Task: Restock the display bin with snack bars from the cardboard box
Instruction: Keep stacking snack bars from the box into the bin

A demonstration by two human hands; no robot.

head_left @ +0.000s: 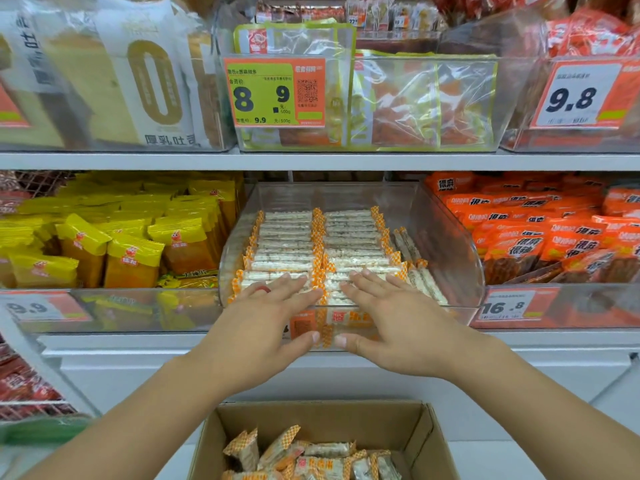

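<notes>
Two neat rows of snack bars [322, 244] already fill the display bin [446, 237], both hands' flat, straight fingers [294, 289] pressing them, holding nothing, while the cardboard box [426, 431] keeps more.

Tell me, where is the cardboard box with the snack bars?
The cardboard box sits at the bottom middle of the head view, below both arms and straight under the clear display bin, with loose snack bars inside.
</notes>
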